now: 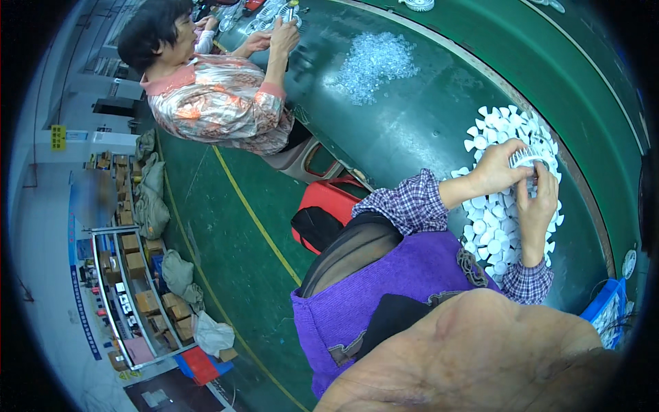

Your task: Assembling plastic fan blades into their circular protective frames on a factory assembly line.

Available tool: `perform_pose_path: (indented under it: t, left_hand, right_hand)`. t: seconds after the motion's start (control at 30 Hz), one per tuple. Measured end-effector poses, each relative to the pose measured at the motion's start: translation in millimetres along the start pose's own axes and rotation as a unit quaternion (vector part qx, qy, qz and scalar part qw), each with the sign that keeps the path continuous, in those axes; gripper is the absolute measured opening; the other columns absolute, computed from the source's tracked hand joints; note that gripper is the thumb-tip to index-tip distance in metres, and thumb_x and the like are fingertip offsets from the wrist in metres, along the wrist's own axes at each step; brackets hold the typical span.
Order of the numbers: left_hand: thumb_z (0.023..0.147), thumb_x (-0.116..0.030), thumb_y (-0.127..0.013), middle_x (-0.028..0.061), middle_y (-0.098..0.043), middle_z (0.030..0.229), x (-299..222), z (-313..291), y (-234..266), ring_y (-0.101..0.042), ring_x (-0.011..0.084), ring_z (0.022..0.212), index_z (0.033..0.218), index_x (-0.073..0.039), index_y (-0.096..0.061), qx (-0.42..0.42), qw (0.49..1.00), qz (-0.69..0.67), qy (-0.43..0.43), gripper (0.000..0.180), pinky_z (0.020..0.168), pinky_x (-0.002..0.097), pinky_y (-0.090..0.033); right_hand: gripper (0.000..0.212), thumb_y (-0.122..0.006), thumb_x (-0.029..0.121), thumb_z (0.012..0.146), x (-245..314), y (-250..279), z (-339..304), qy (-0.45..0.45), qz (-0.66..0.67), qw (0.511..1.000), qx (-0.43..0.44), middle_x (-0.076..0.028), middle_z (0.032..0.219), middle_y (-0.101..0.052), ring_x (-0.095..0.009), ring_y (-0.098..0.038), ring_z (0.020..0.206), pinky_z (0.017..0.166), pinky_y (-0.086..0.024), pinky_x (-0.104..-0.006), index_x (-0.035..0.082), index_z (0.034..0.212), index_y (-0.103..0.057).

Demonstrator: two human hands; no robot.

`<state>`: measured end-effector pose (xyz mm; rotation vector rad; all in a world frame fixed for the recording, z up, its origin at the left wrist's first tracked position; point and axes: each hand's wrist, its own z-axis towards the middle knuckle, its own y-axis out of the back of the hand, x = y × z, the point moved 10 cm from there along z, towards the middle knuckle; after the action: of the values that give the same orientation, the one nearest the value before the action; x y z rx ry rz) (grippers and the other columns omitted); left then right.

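Both my hands meet over a pile of small white flared plastic pieces [491, 226] on the green work table. Between my fingers is a white, round, ribbed part [527, 158] with a row of thin fins along its edge. My left hand [495, 169] comes from the left and pinches the part's near side, fingers closed. From below, my right hand [538, 204] reaches up with its thumb and fingertips closed against the part's lower edge. My fingers hide some of the part, and I cannot make out any smaller piece between them.
Small clear pieces [376, 65] lie heaped farther along the green table [419, 130]. A co-worker [220, 103] handles something at its far left. A blue bin [605, 312] stands at the lower right. Beside me is a red stool [322, 202] with a black item; shelves of boxes [147, 302] stand beyond.
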<state>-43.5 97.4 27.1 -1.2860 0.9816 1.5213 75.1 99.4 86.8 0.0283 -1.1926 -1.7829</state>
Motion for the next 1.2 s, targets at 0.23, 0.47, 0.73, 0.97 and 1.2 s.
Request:
perform_pose_path:
  t: [0.23, 0.47, 0.73, 0.97, 1.2]
  left_hand:
    - [0.075, -0.015, -0.07, 0.0138, -0.067, 0.089, -18.8, 1.6, 8.2, -0.065, 0.0183, 0.083, 0.106, 0.0, -0.059, 0.022, 0.999, 0.04, -0.001, 0.037, 0.072, 0.0309, -0.05]
    - [0.075, -0.013, -0.072, 0.0139, -0.066, 0.095, -27.2, -5.6, -1.5, -0.064, 0.0188, 0.087, 0.107, -0.001, -0.058, 0.079, 0.995, 0.025, -0.053, 0.037, 0.076, 0.0302, -0.05]
    - [0.076, -0.013, -0.071, 0.014, -0.066, 0.094, -28.9, -10.6, -20.5, -0.064, 0.0214, 0.086, 0.107, -0.002, -0.057, 0.149, 0.988, 0.014, -0.039, 0.035, 0.077, 0.0317, -0.049]
    - [0.076, -0.013, -0.07, 0.0143, -0.065, 0.097, -28.2, -9.6, -22.1, -0.064, 0.0216, 0.09, 0.108, 0.0, -0.057, 0.141, 0.988, 0.027, -0.049, 0.036, 0.079, 0.0318, -0.049]
    - [0.078, -0.012, -0.071, 0.0105, -0.067, 0.092, -2.8, 28.2, 59.4, -0.066, 0.0137, 0.08, 0.106, 0.001, -0.056, -0.032, 0.997, -0.061, -0.023, 0.035, 0.067, 0.0276, -0.053]
  right_hand:
    - [0.031, -0.065, 0.001, 0.08, 7.5, 11.7, 6.3, 0.03, 0.037, 0.999, -0.007, -0.012, 0.089, -0.058, -0.02, -0.056, 0.075, 0.067, -0.046, -0.0289, -0.002, 0.11, -0.058]
    - [0.044, -0.064, 0.006, 0.084, -65.8, 1.6, -17.9, -0.174, 0.311, 0.931, 0.076, -0.009, 0.112, -0.058, -0.015, -0.054, 0.099, 0.084, -0.043, -0.026, -0.002, 0.124, -0.051]
    - [0.038, -0.062, 0.004, 0.086, -67.0, -6.3, -36.3, -0.24, 0.408, 0.877, 0.08, -0.009, 0.115, -0.058, -0.014, -0.054, 0.103, 0.087, -0.042, -0.0264, -0.003, 0.122, -0.052]
    - [0.034, -0.062, 0.002, 0.086, -69.3, -5.5, -33.0, -0.243, 0.406, 0.875, 0.101, -0.008, 0.112, -0.06, -0.013, -0.055, 0.099, 0.085, -0.044, -0.0254, -0.003, 0.119, -0.054]
    - [0.034, -0.063, 0.024, 0.087, -262.6, 41.5, -30.1, -0.376, 0.373, 0.848, 0.014, -0.004, 0.1, -0.062, -0.011, -0.058, 0.083, 0.069, -0.043, -0.0255, 0.0, 0.11, -0.059]
